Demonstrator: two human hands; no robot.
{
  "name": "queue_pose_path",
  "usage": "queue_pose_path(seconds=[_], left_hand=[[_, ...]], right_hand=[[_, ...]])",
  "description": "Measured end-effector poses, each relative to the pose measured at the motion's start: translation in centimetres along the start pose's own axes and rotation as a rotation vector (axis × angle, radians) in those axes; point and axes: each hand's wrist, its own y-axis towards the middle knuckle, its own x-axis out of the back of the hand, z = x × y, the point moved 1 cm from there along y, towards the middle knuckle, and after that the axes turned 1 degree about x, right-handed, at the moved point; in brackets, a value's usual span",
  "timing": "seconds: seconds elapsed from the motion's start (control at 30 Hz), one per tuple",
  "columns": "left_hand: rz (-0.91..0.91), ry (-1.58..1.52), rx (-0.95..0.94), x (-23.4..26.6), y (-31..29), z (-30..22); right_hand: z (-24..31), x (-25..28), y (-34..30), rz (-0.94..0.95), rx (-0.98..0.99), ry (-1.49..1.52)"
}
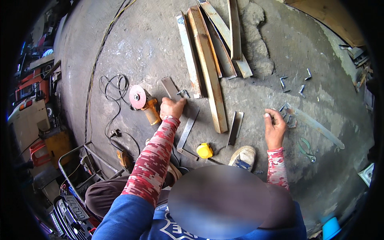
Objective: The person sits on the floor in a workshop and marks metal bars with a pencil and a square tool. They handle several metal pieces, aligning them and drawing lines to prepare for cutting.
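My left hand [172, 108] is closed around the near end of a short angle-iron piece [169, 85] on the concrete floor. A small metal bracket [183, 94] lies against that piece, just beyond my fingers. An angle grinder with a pink disc [138, 97] and yellow body rests left of this hand. My right hand [275, 127] hovers with loosely curled fingers and nothing visible in them. Next to it lie small bent metal pieces [291, 121] and a flat metal strip [316, 125]. Between my hands are a metal square [188, 130], a yellow tape measure [204, 150] and another short angle piece [235, 128].
Long rusty angle irons [208, 68] lie ahead. Green-handled pliers [306, 149] and several L-shaped bits [302, 91] are at the right. A black cord [119, 102] loops on the left, near a metal frame [76, 154]. My shoe [243, 157] is close to the tape measure.
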Motion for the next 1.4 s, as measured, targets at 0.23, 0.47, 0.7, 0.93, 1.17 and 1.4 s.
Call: queue_pose_path(seconds=[0.23,0.47,0.7,0.93,1.17,1.4], left_hand=[[0.483,-0.867,0.015,1.8,-2.8,2.4],[1.048,-0.755,-0.28,3.8,-13.8,0.4],[0.858,-0.396,-0.622,2.5,-14.5,0.6],[0.883,-0.428,-0.365,3.5,-13.7,4.0],[0.791,-0.348,-0.407,2.7,-12.6,6.1],[0.806,-0.302,-0.461,2.2,-12.6,6.2]], right_hand=[[3.8,-2.9,-0.5,0.265,-0.116,0.197],[7.1,-6.9,-2.6,0.898,-0.402,0.665],[1.6,-6.9,-7.0,0.607,-0.587,0.753],[-0.3,-5.8,-9.9,0.223,-0.624,0.871],[1.9,14.2,3.1,-0.421,-0.335,0.413],[2.9,28.2,11.1,-0.64,-0.187,0.46]])
